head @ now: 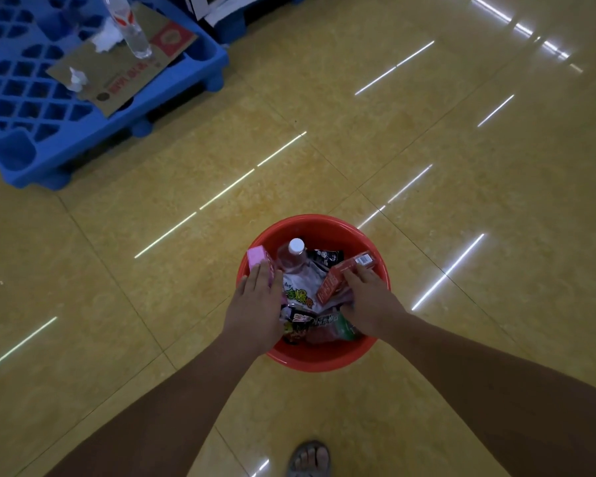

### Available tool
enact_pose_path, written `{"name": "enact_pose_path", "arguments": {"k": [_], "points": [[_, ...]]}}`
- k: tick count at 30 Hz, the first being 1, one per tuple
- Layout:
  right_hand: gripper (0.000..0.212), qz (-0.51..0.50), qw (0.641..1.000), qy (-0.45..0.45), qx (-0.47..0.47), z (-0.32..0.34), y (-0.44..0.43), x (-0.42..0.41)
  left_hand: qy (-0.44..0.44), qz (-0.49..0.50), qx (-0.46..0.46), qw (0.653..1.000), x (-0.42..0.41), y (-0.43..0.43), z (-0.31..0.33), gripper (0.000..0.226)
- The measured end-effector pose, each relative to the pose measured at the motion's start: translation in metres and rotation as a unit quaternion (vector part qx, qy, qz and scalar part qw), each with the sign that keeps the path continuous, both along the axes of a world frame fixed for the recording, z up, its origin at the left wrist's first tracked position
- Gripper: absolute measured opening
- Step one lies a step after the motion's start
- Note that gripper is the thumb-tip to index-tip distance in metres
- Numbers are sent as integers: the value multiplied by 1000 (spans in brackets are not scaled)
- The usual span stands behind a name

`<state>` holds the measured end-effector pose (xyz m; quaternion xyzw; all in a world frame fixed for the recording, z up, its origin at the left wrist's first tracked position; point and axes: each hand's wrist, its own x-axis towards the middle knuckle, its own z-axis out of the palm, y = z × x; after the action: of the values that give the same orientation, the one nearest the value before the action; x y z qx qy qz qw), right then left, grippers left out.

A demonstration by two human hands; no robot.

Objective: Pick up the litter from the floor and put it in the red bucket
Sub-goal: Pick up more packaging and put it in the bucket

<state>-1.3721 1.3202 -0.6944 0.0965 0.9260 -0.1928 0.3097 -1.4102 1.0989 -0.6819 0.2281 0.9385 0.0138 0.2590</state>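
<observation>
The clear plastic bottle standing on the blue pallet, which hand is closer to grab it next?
Probably the left hand. The clear plastic bottle stands on brown cardboard on the blue plastic pallet, far to the left. Both hands hold boxes over the red plastic bucket.

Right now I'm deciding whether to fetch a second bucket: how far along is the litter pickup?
Mostly done: the red bucket already holds wrappers and a bottle. In hand: left hand lowers a pink box, right hand a red box. Left: none visible on the floor.
</observation>
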Motion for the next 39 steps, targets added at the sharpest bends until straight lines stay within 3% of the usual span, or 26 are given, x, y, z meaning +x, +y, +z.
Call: {"name": "enact_pose_path", "arguments": {"k": [8,14,18,30,39], "points": [[81,79,994,-47,59,-23,3,-4,-89,-31,-32,995,-6,2,-26,102],[85,81,990,-103,45,-34,6,-9,-143,-67,-83,984,-4,-3,-42,107],[88,75,988,-131,19,-27,10,-9,-113,-40,-66,991,2,-2,-40,100],[86,38,996,-70,-37,18,33,32,-73,-72,-36,994,5,40,5,84],[79,-60,997,-23,-47,82,90,64,-19,-95,70,993,-8,109,68,65]]}}
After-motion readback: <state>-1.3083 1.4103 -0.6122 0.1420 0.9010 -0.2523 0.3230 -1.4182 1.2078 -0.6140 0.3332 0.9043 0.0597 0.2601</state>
